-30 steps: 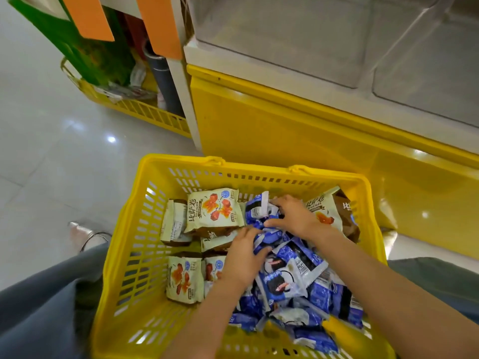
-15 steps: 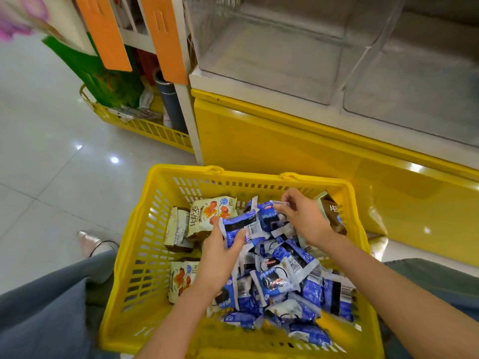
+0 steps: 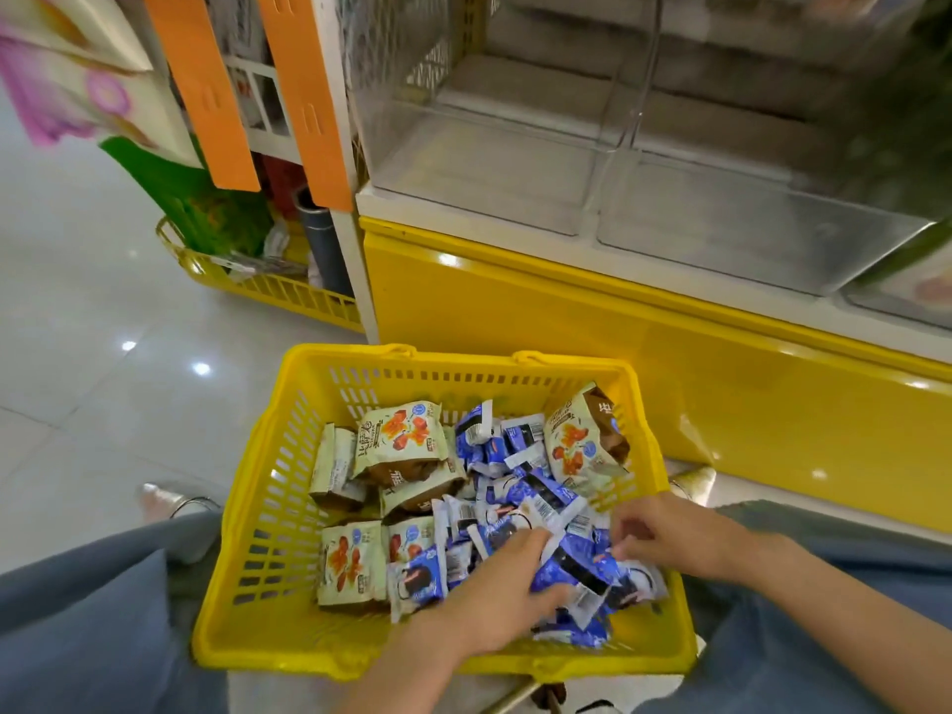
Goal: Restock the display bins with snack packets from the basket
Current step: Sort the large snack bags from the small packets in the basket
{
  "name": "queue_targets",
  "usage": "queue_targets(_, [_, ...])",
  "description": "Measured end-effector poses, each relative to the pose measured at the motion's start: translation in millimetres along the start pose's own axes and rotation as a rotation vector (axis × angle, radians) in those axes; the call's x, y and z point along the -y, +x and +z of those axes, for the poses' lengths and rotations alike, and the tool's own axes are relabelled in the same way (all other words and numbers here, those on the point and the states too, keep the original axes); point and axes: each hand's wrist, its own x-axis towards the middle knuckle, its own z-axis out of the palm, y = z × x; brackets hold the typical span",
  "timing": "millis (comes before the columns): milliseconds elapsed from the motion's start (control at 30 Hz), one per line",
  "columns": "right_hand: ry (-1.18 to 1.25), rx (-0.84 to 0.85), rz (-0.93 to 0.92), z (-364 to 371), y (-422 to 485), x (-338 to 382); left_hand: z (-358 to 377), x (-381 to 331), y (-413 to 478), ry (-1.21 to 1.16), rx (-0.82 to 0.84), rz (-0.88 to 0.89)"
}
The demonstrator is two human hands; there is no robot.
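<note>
Far up-left of the yellow slotted plastic basket (image 3: 257,507): pink-and-purple flowered cartons (image 3: 62,90), blurred. Up-left of the basket: two orange plastic strips (image 3: 206,85) hanging on a white shelf frame; under them a green printed bag (image 3: 206,213) standing in a low yellow slotted tray (image 3: 288,296), with a grey upright tube (image 3: 322,249) just beside the bag. Left of the basket: glossy white floor tiles (image 3: 77,353), one pale shoe (image 3: 154,499), one grey-blue trouser leg (image 3: 77,636) against the basket's left wall. Inside the basket, left half: cream snack packets with orange-red print (image 3: 402,440), several, flat and overlapping; one more of the kind leans in the far right corner. Inside the basket, centre to right: blue-and-white snack packets (image 3: 520,456), many, in a loose heap. On the near part of that heap: left hand (image 3: 494,595), palm down, fingers and thumb closed round a bunch of the blue-and-white snack packets. At the basket's near right wall: right hand (image 3: 669,538), fingers curled, tips against the same heap; blurred, so whether it has hold of a packet cannot be told. Behind the basket: glossy yellow cabinet base (image 3: 515,322). Above and behind the basket: two clear acrylic display bins (image 3: 479,198), side by side on a white ledge, parted by a clear divider. Right of the basket: second grey-blue trouser leg (image 3: 850,584)
</note>
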Motion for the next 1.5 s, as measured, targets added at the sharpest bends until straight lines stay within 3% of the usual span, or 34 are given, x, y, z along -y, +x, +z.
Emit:
queue_targets(67, [-0.123,0.054,0.045,6.0,-3.4,0.9,6.4,-4.7,0.4,0.126,-0.042,0.04])
queue_targets(133, [-0.133,-0.105,0.054,5.5,-1.8,10.7,13.0,-5.5,2.2,0.14,-0.118,0.076])
queue_targets(200, [0.034,-0.376,0.01,2.8,5.3,27.2,17.6,-5.6,4.9,-0.068,-0.149,0.069])
queue_targets(267, [0.212,-0.499,-0.064,4.1,16.3,49.8,14.3,-6.8,6.1,-0.406,-0.157,0.057])
queue_targets(367, [0.227,-0.436,-0.152,18.5,43.7,77.1,-5.5,9.6,2.1,-0.544,-0.251,0.089])
queue_targets(500, [0.22,-0.26,-0.128,37.6,91.6,99.1,-38.7,73.6,-10.6,-0.229,-0.423,-0.138])
queue_targets(633, [0.198,-0.088,-0.042,58.0,133.2,106.5,-43.1,125.5,-17.8,-0.116,-0.239,-0.374])
queue_targets(733, [0.032,-0.024,0.052,65.8,153.7,105.2,-35.9,135.8,-11.3,-0.061,-0.085,-0.384])
queue_targets(900, [-0.211,-0.006,0.101,75.6,172.1,111.9,-43.5,138.9,-4.2,0.27,-0.029,-0.333])
queue_targets(1067, [-0.253,0.047,0.05,74.3,182.6,110.2,-48.8,144.5,-7.1,0.232,-0.018,-0.273])
queue_targets(1200, [-0.16,0.036,-0.015,70.2,181.0,108.7,-51.5,148.0,-15.2,0.032,-0.006,-0.309])
queue_targets(1333, [0.042,-0.106,-0.093,63.5,167.9,106.4,-66.1,139.5,-23.3,-0.367,-0.285,-0.305])
queue_targets(1500, [0.471,-0.339,-0.148,39.7,135.3,104.0,-87.8,107.3,-26.3,-0.574,-0.678,-0.27])
